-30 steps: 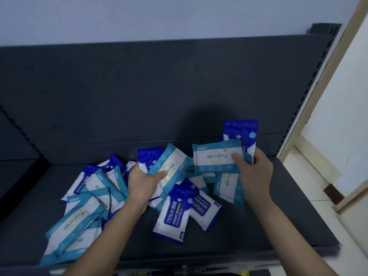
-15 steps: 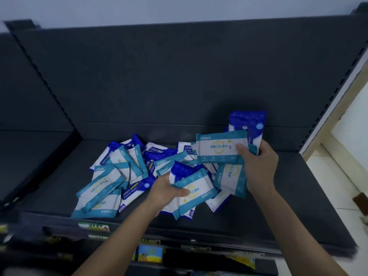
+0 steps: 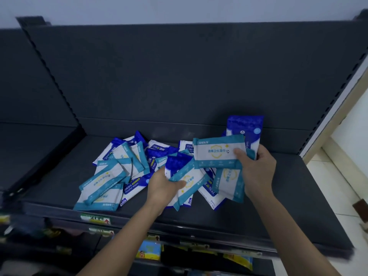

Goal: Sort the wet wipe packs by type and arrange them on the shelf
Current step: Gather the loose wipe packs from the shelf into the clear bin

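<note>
- Head view: a dark grey shelf (image 3: 288,196) with a smooth, matte deck and a flat back panel (image 3: 179,76) of the same colour; perforated uprights run up at the left and right.
- The loose pile of wipe packs (image 3: 123,166) lies on the deck left of centre. They are flat, soft, rectangular film pouches with crimped ends, overlapping at all angles.
- Two kinds show: white pouches with teal bands, and white pouches with dark blue ends marked "75%".
- The left hand (image 3: 161,185) grasps a teal-banded pack (image 3: 189,182) at the pile's near right edge, thumb on top and fingers curled beneath; the pack is tilted.
- The right hand (image 3: 258,172), raised above the deck right of the pile, clasps a fan of packs. Its thumb presses a teal pack held level (image 3: 217,152).
- A dark blue pack (image 3: 246,126) stands upright behind that one.
- A second teal pack (image 3: 229,182) hangs down below the hand.
- Along the shelf's near lip runs a glossy price strip (image 3: 95,218) with green and yellow labels.
- Colourful packaged goods (image 3: 148,251) sit blurred on the level beneath.
- Pale floor tiles (image 3: 338,186) show at the far right.
</note>
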The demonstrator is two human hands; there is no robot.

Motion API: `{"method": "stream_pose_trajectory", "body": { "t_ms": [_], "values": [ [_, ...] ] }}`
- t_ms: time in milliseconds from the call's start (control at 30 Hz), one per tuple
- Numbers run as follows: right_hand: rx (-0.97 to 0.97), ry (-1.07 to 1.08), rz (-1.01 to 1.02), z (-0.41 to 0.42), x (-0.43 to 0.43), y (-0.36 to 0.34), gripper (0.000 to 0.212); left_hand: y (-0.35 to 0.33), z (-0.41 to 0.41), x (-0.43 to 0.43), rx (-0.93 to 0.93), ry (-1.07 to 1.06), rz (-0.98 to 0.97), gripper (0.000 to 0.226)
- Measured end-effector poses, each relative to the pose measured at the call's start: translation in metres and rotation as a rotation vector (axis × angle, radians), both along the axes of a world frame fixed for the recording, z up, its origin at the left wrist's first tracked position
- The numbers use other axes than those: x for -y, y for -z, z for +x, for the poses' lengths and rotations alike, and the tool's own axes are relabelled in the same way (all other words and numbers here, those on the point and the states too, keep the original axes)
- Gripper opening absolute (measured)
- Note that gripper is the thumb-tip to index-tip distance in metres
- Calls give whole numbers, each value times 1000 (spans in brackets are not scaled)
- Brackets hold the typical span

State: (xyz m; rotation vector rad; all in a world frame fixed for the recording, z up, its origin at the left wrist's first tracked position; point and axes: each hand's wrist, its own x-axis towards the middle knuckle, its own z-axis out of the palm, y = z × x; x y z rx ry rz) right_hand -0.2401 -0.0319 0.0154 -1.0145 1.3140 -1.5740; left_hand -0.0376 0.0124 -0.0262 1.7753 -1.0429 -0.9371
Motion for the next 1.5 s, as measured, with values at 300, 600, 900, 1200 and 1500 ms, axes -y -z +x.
{"method": "stream_pose_trajectory", "body": {
  "t_ms": [300, 600, 900, 1200, 1500],
  "values": [
    [-42, -123, -62, 55, -4, -20, 17, -28, 41, -18, 165, -81, -215, 59],
    [-47, -289, -83, 163, -32, -33, 14, -41, 139, -67, 162, -234, -276, 51],
    [-53, -456, -59, 328, -100, -30, 16, -49, 288, -160, 231, -396, -312, 47],
    [-96, -640, -18, 471, -187, -10, 17, -34, 406, -270, 232, -598, -258, 44],
    [-134, -853, 99, 574, -267, 37, 13, 7, 480, -381, 256, -831, -82, 46]
  ]
}}
